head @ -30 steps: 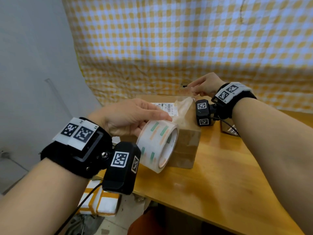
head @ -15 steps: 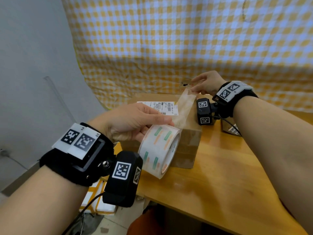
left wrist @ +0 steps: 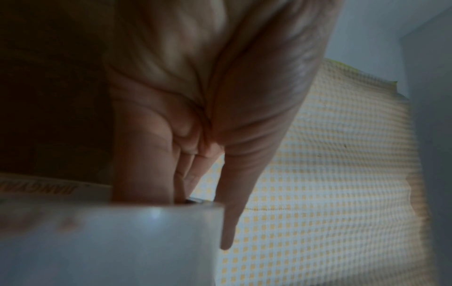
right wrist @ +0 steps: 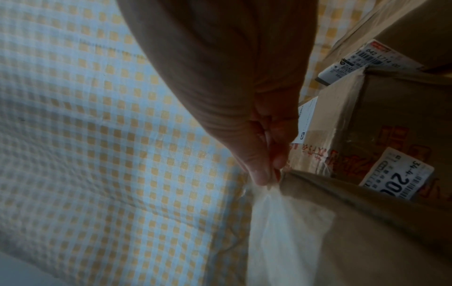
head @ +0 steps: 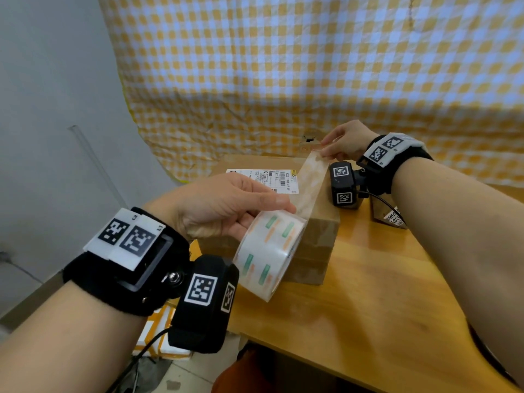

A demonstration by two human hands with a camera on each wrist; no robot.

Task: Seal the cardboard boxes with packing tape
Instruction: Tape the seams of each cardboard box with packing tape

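- Cardboard box stands on the wooden surface, near its left edge.
- Left hand grips the tape roll before the box.
- Right hand pinches the tape strip above the box's far edge.

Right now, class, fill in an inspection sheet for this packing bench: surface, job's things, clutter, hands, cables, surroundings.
Surface: wooden table, bare at the near side.
Job's things: cardboard box with shipping label; tape roll; tape strip stretched above the box, not yet stuck down.
Clutter: second labelled box behind the right forearm.
Hands: left hand holds the roll; right hand pinches the strip's end.
Cables: black lead from the right wrist camera.
Surroundings: yellow checked cloth; grey wall.
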